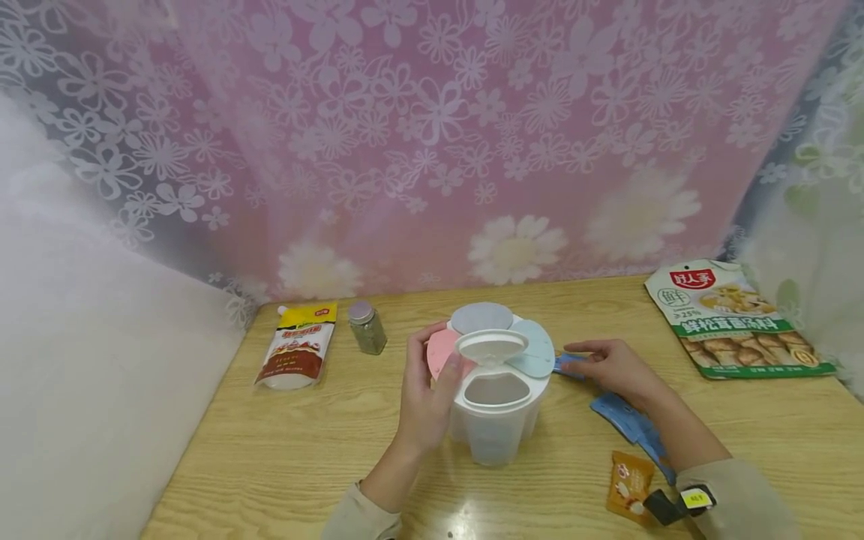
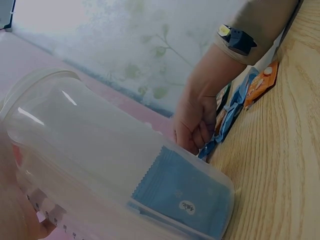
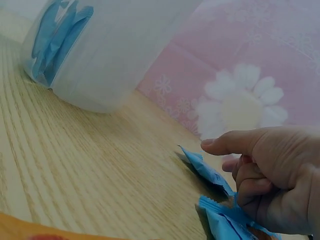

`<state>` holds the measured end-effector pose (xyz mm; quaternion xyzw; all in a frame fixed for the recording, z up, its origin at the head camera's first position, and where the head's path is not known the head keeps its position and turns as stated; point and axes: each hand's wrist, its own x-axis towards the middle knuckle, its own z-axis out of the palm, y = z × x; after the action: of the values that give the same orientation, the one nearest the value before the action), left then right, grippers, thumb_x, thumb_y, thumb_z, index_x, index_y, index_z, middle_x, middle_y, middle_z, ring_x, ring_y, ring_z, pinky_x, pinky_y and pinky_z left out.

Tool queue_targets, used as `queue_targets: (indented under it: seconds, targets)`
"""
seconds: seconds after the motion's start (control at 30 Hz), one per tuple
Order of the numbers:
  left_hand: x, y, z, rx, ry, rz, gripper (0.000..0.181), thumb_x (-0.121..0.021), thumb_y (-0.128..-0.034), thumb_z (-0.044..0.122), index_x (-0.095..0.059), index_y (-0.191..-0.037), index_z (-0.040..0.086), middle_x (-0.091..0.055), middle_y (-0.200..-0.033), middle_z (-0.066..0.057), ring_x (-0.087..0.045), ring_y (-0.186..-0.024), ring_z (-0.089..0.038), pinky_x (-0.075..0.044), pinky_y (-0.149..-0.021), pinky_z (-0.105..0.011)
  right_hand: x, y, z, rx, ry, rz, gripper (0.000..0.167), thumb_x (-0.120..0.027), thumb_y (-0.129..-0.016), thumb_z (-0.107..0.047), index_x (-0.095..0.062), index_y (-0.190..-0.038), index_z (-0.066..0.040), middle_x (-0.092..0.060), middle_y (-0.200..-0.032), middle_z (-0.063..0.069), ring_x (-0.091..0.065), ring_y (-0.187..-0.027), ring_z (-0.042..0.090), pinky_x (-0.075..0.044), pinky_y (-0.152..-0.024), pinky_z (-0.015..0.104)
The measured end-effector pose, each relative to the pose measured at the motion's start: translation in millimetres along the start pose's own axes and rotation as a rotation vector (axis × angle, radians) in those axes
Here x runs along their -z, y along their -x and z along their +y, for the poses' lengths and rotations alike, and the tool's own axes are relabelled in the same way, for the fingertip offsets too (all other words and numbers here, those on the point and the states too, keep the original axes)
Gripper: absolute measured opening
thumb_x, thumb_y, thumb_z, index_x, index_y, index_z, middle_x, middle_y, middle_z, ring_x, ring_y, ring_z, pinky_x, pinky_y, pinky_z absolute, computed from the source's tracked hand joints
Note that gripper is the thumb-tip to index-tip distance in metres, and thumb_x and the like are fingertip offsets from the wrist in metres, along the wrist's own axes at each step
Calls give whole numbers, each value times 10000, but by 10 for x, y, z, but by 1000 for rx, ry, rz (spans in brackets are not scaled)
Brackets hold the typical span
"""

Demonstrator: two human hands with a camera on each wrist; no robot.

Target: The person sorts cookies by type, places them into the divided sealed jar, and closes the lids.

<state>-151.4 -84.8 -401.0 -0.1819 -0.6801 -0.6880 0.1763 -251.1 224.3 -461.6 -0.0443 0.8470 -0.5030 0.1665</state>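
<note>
A translucent storage canister [image 1: 496, 435] stands upright on the table, its top divided into sections under pink, grey and pale-blue lids. The white front lid [image 1: 493, 345] is raised above an opening. My left hand [image 1: 428, 397] grips the canister's left side, thumb over the top. Blue sachets [image 2: 185, 195] lie inside at the bottom. To the canister's right, my right hand [image 1: 624, 371] is down at a small blue sachet [image 3: 207, 172], one finger stretched out and others curled. Whether it pinches the sachet is hidden. More blue sachets [image 1: 628, 420] lie near its wrist.
An orange sachet [image 1: 629, 484] lies by the right sleeve. A large green-and-white food bag [image 1: 739, 322] rests at the right back. At the left back are a spouted pouch [image 1: 298, 345] and a small glass jar [image 1: 367, 330] with a purplish lid. Floral curtains border the table.
</note>
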Motion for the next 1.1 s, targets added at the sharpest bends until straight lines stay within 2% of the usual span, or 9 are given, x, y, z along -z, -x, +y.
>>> queue_targets:
  seconds: [0.23, 0.4, 0.57, 0.7, 0.8, 0.93, 1.1]
  targets:
    - [-2, 1, 5, 1, -1, 0, 407, -531, -994, 134, -420, -1376, 49, -586, -1225, -152, -603, -1088, -169, -530, -926, -276, -57, -36, 43, 15, 31, -19, 711, -795, -849, -321, -516, -1418, 2, -448, -587, -60, -387, -486, 70, -370, -461, 247]
    - [-3, -2, 1, -5, -8, 0, 404, -529, -994, 130, -419, -1372, 39, -583, -1230, -157, -601, -1097, -166, -525, -935, -277, -94, -47, 65, 5, 61, 5, 693, -804, -840, -319, -530, -1407, -30, -479, -610, -39, -393, -501, 81, -377, -474, 252]
    - [-5, -15, 6, -13, 4, -2, 408, -531, -995, 137, -417, -1374, 40, -582, -1232, -152, -599, -1097, -170, -520, -943, -281, -114, -64, 59, 25, 123, 30, 649, -799, -844, -324, -561, -1361, -11, -560, -680, 1, -451, -553, 107, -396, -501, 266]
    - [-17, -19, 2, -25, 3, -2, 410, -539, -998, 159, -421, -1373, 43, -576, -1242, -141, -599, -1095, -172, -515, -954, -293, -84, -54, 35, 31, 156, 59, 643, -808, -830, -363, -596, -1329, -19, -568, -698, 8, -478, -576, 118, -414, -510, 269]
    - [-18, -12, 5, -20, -1, 3, 408, -540, -1002, 184, -423, -1370, 53, -573, -1251, -123, -597, -1104, -173, -512, -952, -290, -45, -43, 6, 27, 127, 48, 643, -816, -818, -377, -608, -1321, -34, -552, -675, -1, -458, -550, 107, -409, -494, 269]
    - [-10, -7, 15, -7, -11, 5, 405, -537, -1003, 196, -425, -1370, 67, -572, -1254, -106, -592, -1114, -175, -506, -957, -282, -4, -17, -27, 71, 65, 27, 643, -824, -815, -347, -606, -1318, -10, -515, -676, -7, -440, -561, 105, -403, -508, 267]
    - [-6, -8, 24, -9, -20, -3, 409, -533, -998, 180, -425, -1374, 60, -572, -1249, -119, -597, -1100, -177, -512, -954, -288, 54, 47, -62, 99, 45, 5, 636, -823, -810, -368, -617, -1316, -41, -515, -773, 18, -458, -667, 125, -403, -587, 267]
